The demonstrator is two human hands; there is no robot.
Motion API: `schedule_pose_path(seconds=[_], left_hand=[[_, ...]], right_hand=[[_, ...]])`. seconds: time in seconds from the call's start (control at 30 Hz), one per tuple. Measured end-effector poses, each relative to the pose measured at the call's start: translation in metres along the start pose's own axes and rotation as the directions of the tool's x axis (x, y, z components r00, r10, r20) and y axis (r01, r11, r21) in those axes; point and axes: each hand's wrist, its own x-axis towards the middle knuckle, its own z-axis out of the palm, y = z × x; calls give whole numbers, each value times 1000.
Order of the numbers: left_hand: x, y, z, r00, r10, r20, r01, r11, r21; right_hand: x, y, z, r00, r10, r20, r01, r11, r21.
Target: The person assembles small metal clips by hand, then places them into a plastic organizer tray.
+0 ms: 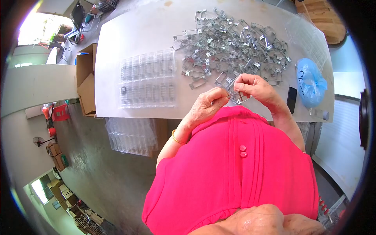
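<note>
Right hand [253, 88]: pinching bracket [237, 98] | left hand [212, 102]: closed beside it, hold unclear

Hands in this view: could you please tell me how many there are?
2: the left hand and the right hand, side by side by the near edge of the table, in front of the metal parts. No other hand shows.

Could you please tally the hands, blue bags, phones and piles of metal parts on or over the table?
Hands: 2 (left hand, right hand)
Blue bag: 1
Phone: 1
Pile of metal parts: 1
Total: 5, counting the pile as one, since its parts overlap too much to count singly.
</note>
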Motion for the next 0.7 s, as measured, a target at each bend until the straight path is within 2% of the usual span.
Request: schedule_pose_path(seconds=[0.07, 0.2, 0.27, 0.33, 0.4, 0.43, 0.47, 0.5, 0.53, 0.57, 0.7], left_hand=[[6, 0, -1, 1000, -28, 11, 29, 999, -18], [24, 4, -6, 982, -95, 163, 103, 994, -42], [32, 7, -5, 971, -105, 216, 120, 991, -57], [39, 9, 0, 930, -16, 366, 50, 995, -85], [43, 7, 2, 944, -57, 324, 102, 987, -123], [47, 12, 0, 940, -244, 240, 307, 909, -282], [51, 15, -1, 882, -432, 190, 469, 762, -446], [52, -4, -3, 903, -399, 160, 423, 760, -493], [54, -6, -1, 921, -371, 119, 355, 677, -645], [56, -7, -2, 921, -364, 137, 352, 629, -694], [56, -13, -5, 909, -384, 161, 362, 538, -762]], right_hand=[[1, -2, -5, 999, 49, 0, -49, 997, 51], [11, 8, -18, 999, 44, -11, -43, 995, 84], [15, 10, -23, 996, 52, -74, -44, 994, 103], [19, 16, -41, 991, 89, -103, -70, 982, 174], [22, 15, -48, 986, 116, -122, -84, 967, 240], [20, 9, -47, 974, 76, -215, -13, 959, 283], [17, 4, -46, 949, 44, -313, 60, 947, 317], [15, 0, -46, 943, 2, -333, 113, 939, 326], [12, -5, -44, 940, 5, -340, 113, 939, 326], [9, -11, -40, 930, -59, -363, 173, 941, 290], [5, -15, -16, 902, -220, -371, 319, 919, 231]])
